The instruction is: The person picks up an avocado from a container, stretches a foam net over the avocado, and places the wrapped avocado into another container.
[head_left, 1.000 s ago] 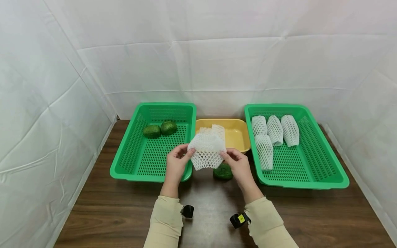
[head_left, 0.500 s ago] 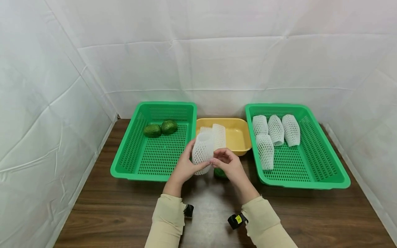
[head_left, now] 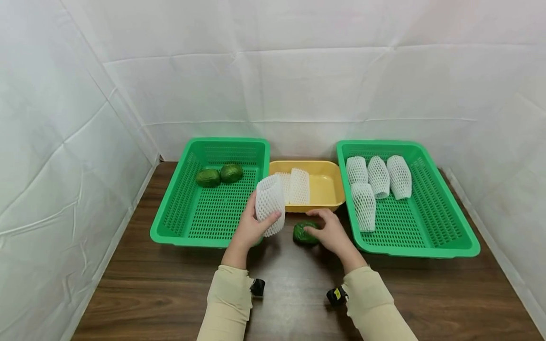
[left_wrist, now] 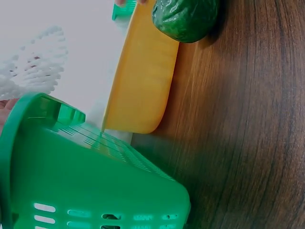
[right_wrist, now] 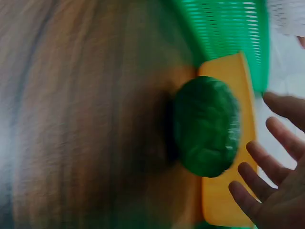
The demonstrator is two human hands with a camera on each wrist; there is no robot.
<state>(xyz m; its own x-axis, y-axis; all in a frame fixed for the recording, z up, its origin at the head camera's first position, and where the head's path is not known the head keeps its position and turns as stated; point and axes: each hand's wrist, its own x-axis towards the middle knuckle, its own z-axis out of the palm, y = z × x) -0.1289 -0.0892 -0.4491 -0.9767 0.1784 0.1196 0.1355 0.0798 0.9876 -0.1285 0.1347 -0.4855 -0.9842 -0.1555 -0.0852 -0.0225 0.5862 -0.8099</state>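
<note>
My left hand [head_left: 249,229] holds a white foam net sleeve [head_left: 270,201], its thumb across the near side and the other fingers behind. The sleeve stands up as a tube, its upper end gaping, in front of the left basket's corner. Part of its mesh edge [left_wrist: 35,71] shows in the left wrist view. A glossy dark-green avocado [head_left: 302,233] lies on the table between my hands. Over its right side is my right hand [head_left: 334,233], holding nothing. In the right wrist view, that hand's fingers [right_wrist: 267,162] are spread beside the avocado.
A green basket [head_left: 192,239] on the left contains two avocados [head_left: 219,176]. In the right green basket [head_left: 415,251] lie several net-covered pieces [head_left: 364,207]. Between them stands a yellow tray [head_left: 326,187] with flat net sleeves [head_left: 300,186] inside.
Both hands held the sleeve, first flat, then rounded into a tube. My right hand has let go and moved right to the avocado; the left has carried the sleeve slightly left.
</note>
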